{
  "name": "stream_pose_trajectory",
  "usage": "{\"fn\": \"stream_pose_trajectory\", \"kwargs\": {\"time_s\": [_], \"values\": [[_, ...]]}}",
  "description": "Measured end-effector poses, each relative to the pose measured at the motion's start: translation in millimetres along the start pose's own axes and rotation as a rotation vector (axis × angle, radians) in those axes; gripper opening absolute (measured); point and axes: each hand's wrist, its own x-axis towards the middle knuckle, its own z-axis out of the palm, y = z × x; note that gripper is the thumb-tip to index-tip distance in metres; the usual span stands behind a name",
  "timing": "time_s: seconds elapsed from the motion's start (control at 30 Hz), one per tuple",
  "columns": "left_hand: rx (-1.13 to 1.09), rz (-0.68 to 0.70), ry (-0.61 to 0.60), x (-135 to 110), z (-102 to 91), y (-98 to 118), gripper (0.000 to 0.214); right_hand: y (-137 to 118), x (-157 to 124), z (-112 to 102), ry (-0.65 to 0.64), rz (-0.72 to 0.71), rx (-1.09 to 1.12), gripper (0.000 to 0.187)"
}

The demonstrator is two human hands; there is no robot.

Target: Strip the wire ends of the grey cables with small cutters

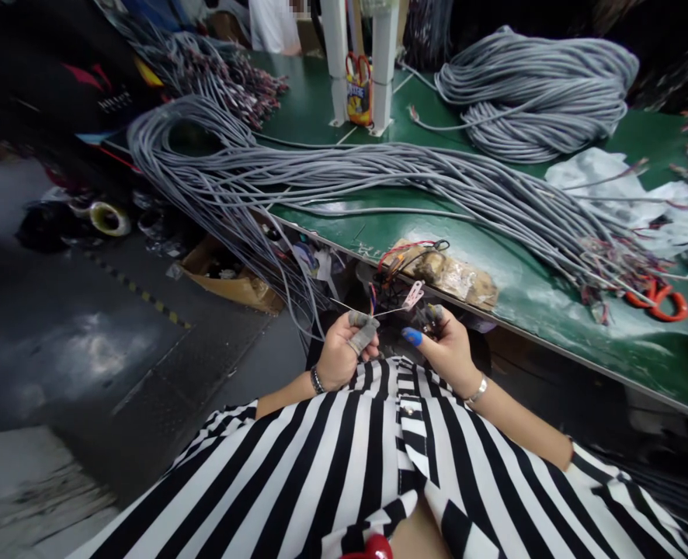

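Note:
My left hand (352, 345), with grey wraps on the thumb and a finger, is pinched shut on a thin grey cable. Short coloured wires (373, 298) stick up from the pinch. A straight thin line runs from there towards a small pinkish-white slotted piece (414, 295), which lies between the hands; what supports it cannot be made out. Just to the right is my right hand (452, 349), its blue-wrapped thumb and yellowish-tipped index finger apart. Nothing is plainly held in it. Dark leads and an orange wire (399, 264) hang at the table edge beyond both hands.
A long bundle of grey cables (379, 167) crosses the green table (530, 299) and droops off its left side. Behind lies a large cable coil (542, 89). Orange-handled scissors (661, 301) rest at the right. A taped brown block (452, 276) sits at the front edge.

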Motion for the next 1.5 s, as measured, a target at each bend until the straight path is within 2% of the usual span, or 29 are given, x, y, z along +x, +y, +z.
{"fn": "stream_pose_trajectory", "kwargs": {"time_s": [0.3,0.43,0.6,0.7,0.8,0.93,1.07,1.1,1.17,1.3,1.4,1.5], "values": [[0.135,0.033,0.081,-9.4,-7.3,-4.2,0.033,-20.7,20.7,42.3,-0.093,0.039,0.168,0.027],[0.15,0.041,0.104,-10.7,-11.0,-4.3,0.032,-23.8,19.5,50.6,-0.138,0.067,0.192,0.026],[0.096,-0.001,0.072,-13.3,-16.4,-10.4,0.031,-23.4,14.2,57.4,-0.162,0.16,0.234,0.023],[0.039,-0.012,0.045,-15.0,-19.4,-16.3,0.03,-22.3,10.2,61.0,-0.151,0.272,0.347,0.023],[-0.044,-0.017,0.019,-16.9,-20.2,-19.9,0.032,-21.0,6.3,62.6,-0.213,0.487,0.626,0.028],[-0.148,-0.081,-0.068,-22.7,-22.7,-21.8,0.038,-18.0,2.4,58.7,-0.394,0.693,0.923,0.036],[-0.049,-0.109,-0.228,-31.3,-29.1,-22.1,0.039,-16.3,-4.1,52.0,-0.577,0.759,0.904,0.039],[-0.027,-0.115,-0.245,-32.8,-30.1,-21.7,0.039,-16.2,-6.7,50.7,-0.576,0.741,0.861,0.039],[-0.031,-0.118,-0.22,-34.3,-30.1,-20.3,0.037,-15.6,-12.9,48.3,-0.488,0.644,0.747,0.038],[-0.104,-0.099,-0.099,-32.1,-26.1,-16.6,0.033,-9.5,-28.6,37.0,-0.215,0.289,0.37,0.033],[-0.106,-0.1,-0.058,-30.3,-25.4,-14.8,0.032,-4.1,-41.0,19.7,-0.16,0.037,0.081,0.026],[-0.081,-0.094,-0.014,-30.4,-25.9,-14.3,0.033,-4.7,-49.7,1.0,-0.133,-0.135,-0.089,0.017]]}}
